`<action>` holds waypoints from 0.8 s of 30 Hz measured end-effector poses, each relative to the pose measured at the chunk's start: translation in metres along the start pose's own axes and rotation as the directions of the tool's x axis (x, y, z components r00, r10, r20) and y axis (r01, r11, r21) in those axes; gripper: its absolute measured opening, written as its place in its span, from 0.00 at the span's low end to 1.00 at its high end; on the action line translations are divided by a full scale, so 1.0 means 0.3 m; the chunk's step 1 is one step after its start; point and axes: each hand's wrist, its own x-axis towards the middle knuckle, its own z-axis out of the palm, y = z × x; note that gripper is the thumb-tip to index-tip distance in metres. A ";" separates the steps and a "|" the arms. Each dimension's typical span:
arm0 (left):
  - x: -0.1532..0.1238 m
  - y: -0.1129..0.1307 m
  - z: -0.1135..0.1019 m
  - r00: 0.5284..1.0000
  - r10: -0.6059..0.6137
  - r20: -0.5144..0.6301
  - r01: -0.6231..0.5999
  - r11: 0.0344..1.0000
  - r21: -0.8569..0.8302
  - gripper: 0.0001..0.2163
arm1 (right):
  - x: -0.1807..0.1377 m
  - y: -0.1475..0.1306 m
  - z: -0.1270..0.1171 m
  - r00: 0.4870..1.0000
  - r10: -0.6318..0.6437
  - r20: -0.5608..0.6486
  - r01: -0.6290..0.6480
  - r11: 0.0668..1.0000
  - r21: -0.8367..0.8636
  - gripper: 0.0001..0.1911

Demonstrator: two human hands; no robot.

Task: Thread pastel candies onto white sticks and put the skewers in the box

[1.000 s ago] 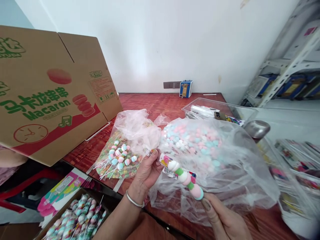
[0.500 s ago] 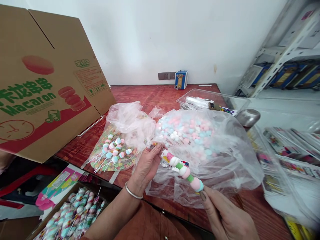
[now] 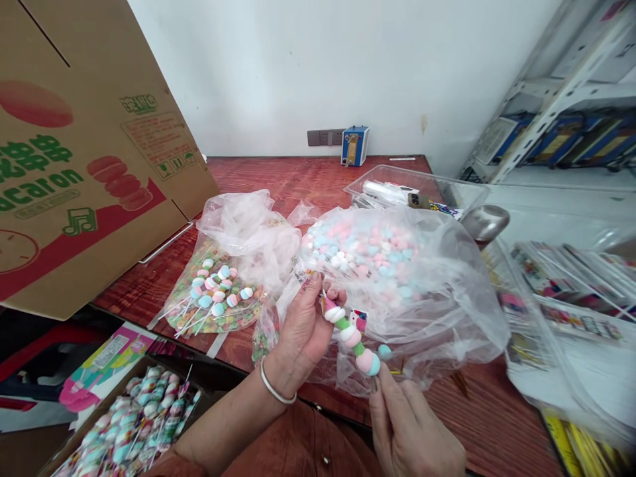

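Note:
A marshmallow skewer (image 3: 350, 336) in pink, white, green and blue slants between my two hands over the table's front. My right hand (image 3: 413, 419) is closed round its lower end, just below the blue piece; the stick itself is hidden by the fingers. Closed at the upper end, my left hand (image 3: 304, 326) pinches a crinkled clear wrapper (image 3: 358, 320) with coloured print, and the skewer's tip lies at its fingers. Behind the hands is a clear bag of pastel marshmallows (image 3: 368, 246). Several finished skewers (image 3: 218, 289) lie on a bag of ring-shaped candy (image 3: 186, 281) to the left.
A big cardboard carton (image 3: 94, 179) stands at the left. Below it, an open box (image 3: 82, 424) holds many wrapped skewers. A clear plastic tray (image 3: 460, 192), a metal cup (image 3: 485, 222) and a bin of printed packets (image 3: 546, 341) are at the right. A blue device (image 3: 354, 146) sits by the wall.
My right hand and the skewer have shifted left and slightly closer to my left hand. The skewer's upper end now sits against the left fingers. The whole view has shifted a little.

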 end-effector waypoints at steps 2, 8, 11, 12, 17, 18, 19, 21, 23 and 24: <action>-0.001 -0.004 0.002 1.000 0.019 0.000 -0.019 1.000 0.014 0.06 | -0.007 -0.002 0.008 1.000 0.026 -0.003 -0.026 1.000 0.016 0.18; -0.005 -0.011 0.003 0.999 0.030 0.021 -0.031 0.997 0.067 0.07 | 0.010 0.000 0.018 0.792 0.341 0.506 -0.610 0.430 0.665 0.18; -0.008 -0.020 0.002 0.998 0.041 0.042 -0.045 0.993 0.110 0.08 | 0.034 -0.025 0.011 0.492 0.330 0.806 -0.807 -0.176 0.564 0.22; -0.008 -0.024 0.002 0.998 0.043 0.042 -0.048 0.991 0.124 0.09 | 0.041 -0.033 0.008 0.461 0.315 0.830 -0.795 -0.269 0.543 0.22; -0.007 -0.037 -0.002 1.000 0.020 0.001 -0.020 0.988 0.151 0.10 | 0.044 -0.039 0.016 0.547 0.361 0.756 -0.735 -0.225 0.639 0.19; -0.007 -0.038 -0.002 1.000 0.011 -0.004 -0.011 0.988 0.152 0.10 | 0.038 -0.034 0.021 0.570 0.375 0.731 -0.729 -0.179 0.660 0.19; -0.006 -0.038 -0.001 1.000 0.006 -0.011 -0.004 0.988 0.156 0.10 | 0.031 -0.029 0.025 0.591 0.390 0.706 -0.726 -0.122 0.676 0.19; -0.006 -0.039 0.001 0.999 0.007 -0.035 -0.001 0.987 0.159 0.10 | 0.019 -0.019 0.031 0.626 0.426 0.653 -0.723 0.005 0.691 0.19; -0.006 -0.041 0.003 0.998 0.006 -0.067 0.005 0.987 0.159 0.10 | 0.014 -0.015 0.034 0.644 0.448 0.620 -0.719 0.079 0.690 0.19; -0.006 -0.043 0.003 0.997 0.001 -0.074 0.010 0.987 0.158 0.10 | 0.015 -0.016 0.034 0.643 0.453 0.618 -0.717 0.071 0.693 0.19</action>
